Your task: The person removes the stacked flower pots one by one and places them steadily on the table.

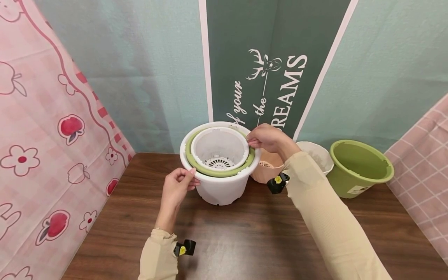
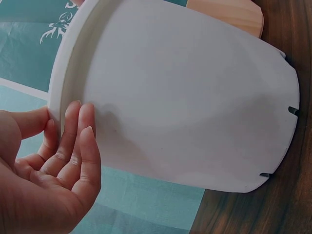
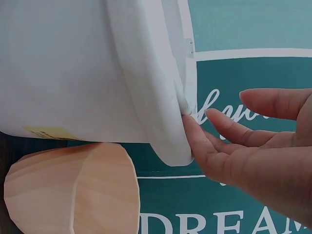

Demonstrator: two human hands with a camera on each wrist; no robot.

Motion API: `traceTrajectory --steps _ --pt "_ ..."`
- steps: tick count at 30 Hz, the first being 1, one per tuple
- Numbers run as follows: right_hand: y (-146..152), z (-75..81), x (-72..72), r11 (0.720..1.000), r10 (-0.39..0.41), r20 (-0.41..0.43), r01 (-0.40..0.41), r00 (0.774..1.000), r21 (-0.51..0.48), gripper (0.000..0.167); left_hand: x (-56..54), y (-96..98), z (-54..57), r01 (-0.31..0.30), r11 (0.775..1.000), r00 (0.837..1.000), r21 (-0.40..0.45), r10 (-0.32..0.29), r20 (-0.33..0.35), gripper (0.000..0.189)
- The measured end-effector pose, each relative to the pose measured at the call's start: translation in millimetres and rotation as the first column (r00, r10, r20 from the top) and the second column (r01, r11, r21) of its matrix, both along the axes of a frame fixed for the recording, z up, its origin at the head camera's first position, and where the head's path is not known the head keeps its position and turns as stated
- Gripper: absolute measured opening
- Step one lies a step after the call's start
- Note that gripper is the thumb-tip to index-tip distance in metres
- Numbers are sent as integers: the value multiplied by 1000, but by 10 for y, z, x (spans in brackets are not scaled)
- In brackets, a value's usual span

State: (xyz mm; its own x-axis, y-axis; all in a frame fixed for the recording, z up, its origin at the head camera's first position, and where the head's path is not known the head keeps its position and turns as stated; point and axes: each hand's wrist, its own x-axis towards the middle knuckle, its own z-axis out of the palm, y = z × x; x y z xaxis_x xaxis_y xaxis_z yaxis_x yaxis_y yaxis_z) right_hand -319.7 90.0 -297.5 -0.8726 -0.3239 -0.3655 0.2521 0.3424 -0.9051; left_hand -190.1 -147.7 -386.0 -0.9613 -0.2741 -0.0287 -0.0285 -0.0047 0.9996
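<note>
A large white flowerpot (image 1: 221, 191) stands upright with a green pot (image 1: 252, 158) and a smaller white pot (image 1: 206, 146) nested inside it, their rims showing as rings. The inner pot has a slotted bottom. My left hand (image 1: 177, 187) pinches the large pot's rim at its front left, thumb on top and fingers curled underneath, as the left wrist view (image 2: 63, 156) shows. At the right side, my right hand (image 1: 267, 137) reaches over the rims. In the right wrist view its fingers (image 3: 197, 139) are loosely spread, with one fingertip right at the white rim.
Close right of the nested pots stands a peach pot (image 1: 267, 171), partly hidden by my right arm. Behind the sleeve is a white pot (image 1: 323, 159), then a green pot (image 1: 360, 179) with a label. Cloth walls border the brown table (image 1: 238, 237) at the back and sides.
</note>
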Motion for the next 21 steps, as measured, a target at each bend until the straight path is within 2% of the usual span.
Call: traceTrajectory --steps 7,13,21 --pt "-26 12 20 999 10 -33 -9 999 42 24 -4 -4 0 3 1000 1000 2 -3 -1 20" --pt "-25 17 24 995 52 -63 -47 997 87 20 -10 1 3 4 1000 1000 -2 -4 -6 20" --pt "-23 35 29 988 92 -53 -85 994 127 23 -6 -1 4 1 1000 1000 -5 -1 -6 20"
